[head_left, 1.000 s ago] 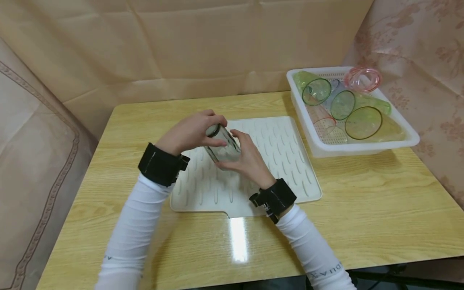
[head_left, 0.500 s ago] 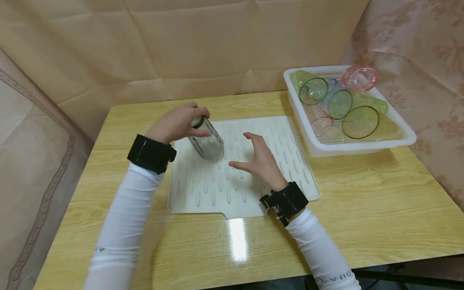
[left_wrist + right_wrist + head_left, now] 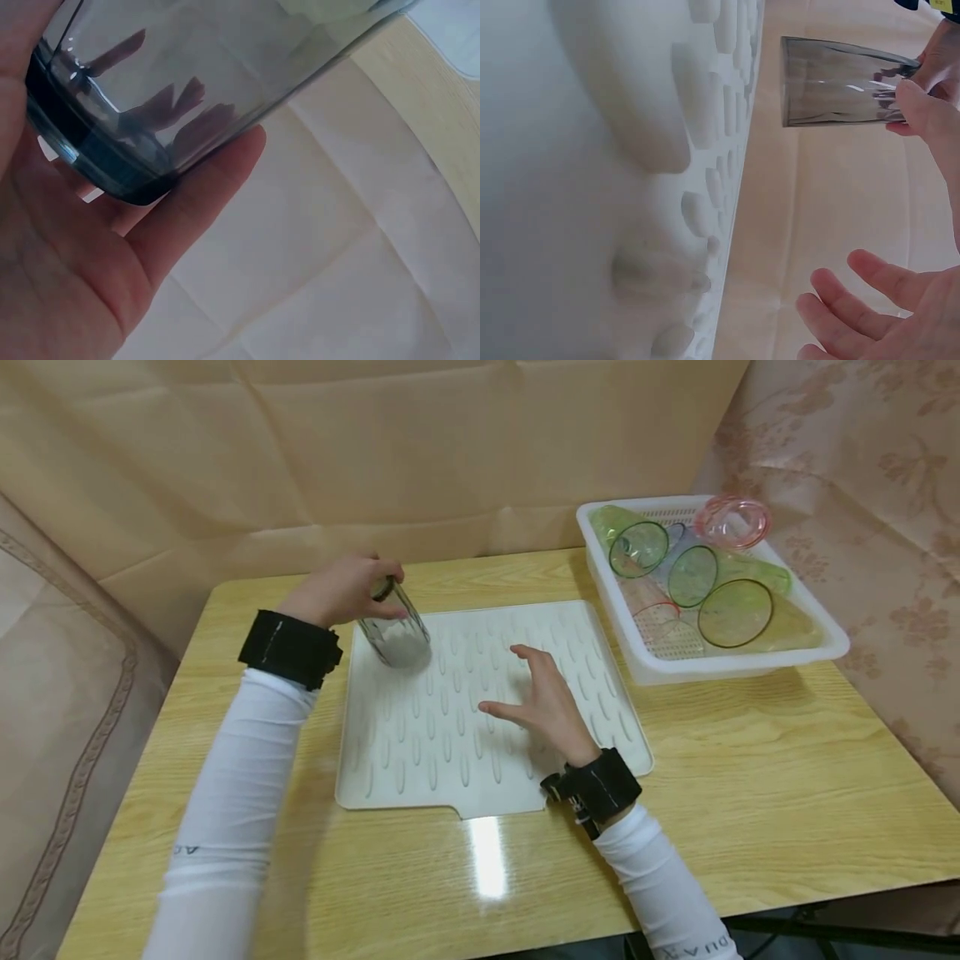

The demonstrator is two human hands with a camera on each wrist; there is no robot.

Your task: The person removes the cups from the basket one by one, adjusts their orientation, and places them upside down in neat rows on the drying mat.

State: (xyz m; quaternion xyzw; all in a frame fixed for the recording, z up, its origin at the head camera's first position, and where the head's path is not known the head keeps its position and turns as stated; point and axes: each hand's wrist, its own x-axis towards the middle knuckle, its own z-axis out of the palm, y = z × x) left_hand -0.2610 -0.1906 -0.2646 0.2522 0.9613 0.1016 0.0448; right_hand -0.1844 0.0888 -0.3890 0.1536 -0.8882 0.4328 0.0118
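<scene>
My left hand grips a smoky grey drinking glass round its thick base, mouth downward and tilted, above the back left corner of a white ridged drying mat. The left wrist view shows the base of the glass against the palm, fingers and thumb around it. In the right wrist view a gap shows between the rim of the glass and the mat. My right hand hovers over the right half of the mat, thumb and fingers spread, holding nothing.
A white plastic basket stands at the back right of the wooden table. Several green, yellow, pink and bluish glasses lie in it, with a pink one on its back rim. A beige cloth hangs behind the table.
My right hand has let go of the glass and moved a little to the right and toward me. The left hand has carried the glass left and back over the mat.
</scene>
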